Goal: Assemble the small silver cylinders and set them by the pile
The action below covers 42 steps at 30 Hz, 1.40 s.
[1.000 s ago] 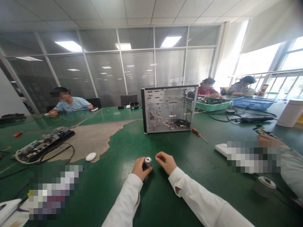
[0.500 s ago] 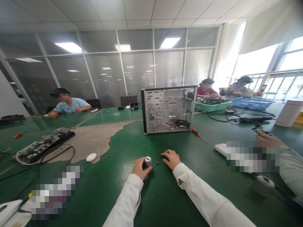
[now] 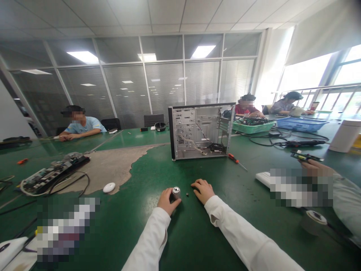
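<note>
Grips silver metal cylinder (image 3: 176, 194) on green table (image 3: 132, 233) with curled left hand (image 3: 166, 201) and rests empty, half-open right hand (image 3: 204, 191) near tiny dark part (image 3: 187, 194), well short of green plastic basket (image 3: 254, 128) of electronics (image 3: 252, 120).

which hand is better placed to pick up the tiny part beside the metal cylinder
Probably the right hand: it looks free, just beside the tiny part, while the left hand holds the metal cylinder.

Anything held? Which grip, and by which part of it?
Left grip holds the metal cylinder by its side, top face uncovered. Right grip has nothing visible held; the tiny part lies on the table between them.
</note>
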Available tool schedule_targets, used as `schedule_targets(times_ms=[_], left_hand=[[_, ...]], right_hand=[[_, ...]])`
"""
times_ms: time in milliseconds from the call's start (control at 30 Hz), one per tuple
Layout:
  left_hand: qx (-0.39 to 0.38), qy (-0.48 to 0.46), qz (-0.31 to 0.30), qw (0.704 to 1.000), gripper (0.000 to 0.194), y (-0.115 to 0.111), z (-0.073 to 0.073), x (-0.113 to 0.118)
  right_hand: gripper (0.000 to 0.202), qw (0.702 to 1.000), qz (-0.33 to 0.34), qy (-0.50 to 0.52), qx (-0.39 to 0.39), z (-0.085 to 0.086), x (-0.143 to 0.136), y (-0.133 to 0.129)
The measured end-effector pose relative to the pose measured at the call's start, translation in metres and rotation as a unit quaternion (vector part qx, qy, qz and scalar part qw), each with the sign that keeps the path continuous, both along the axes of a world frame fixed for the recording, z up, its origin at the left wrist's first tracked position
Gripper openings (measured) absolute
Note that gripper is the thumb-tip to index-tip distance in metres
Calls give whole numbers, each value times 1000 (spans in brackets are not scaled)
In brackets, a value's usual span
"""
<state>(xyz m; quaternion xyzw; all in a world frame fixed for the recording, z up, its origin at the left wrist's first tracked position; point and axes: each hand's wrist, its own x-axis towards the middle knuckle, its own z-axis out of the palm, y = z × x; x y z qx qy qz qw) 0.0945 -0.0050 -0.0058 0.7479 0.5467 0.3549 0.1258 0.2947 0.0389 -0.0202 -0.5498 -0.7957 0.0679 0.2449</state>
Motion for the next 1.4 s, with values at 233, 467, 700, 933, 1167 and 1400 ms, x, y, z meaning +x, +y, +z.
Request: schedule_targets(times_ms=[233, 467, 700, 933, 1167, 1400], left_hand=[[-6, 1, -1, 1000, 36, 0, 1, 1], [-9, 10, 5, 1000, 37, 0, 2, 0], [0, 9, 6, 1000, 38, 1, -1, 0], [-2, 9, 5, 1000, 36, 0, 1, 0], [-10, 5, 0, 1000, 37, 0, 0, 0], [-13, 5, 3, 1000, 36, 0, 2, 1]], right_hand=[[26, 1000, 0, -8, -3, -1, 0, 0], [25, 1000, 1, -9, 3, 1, -1, -1], [25, 1000, 4, -17, 5, 0, -1, -1], [26, 1000, 1, -17, 11, 1, -1, -2], [26, 1000, 4, -18, 1, 2, -2, -2], [26, 1000, 5, -21, 3, 1, -2, -2]])
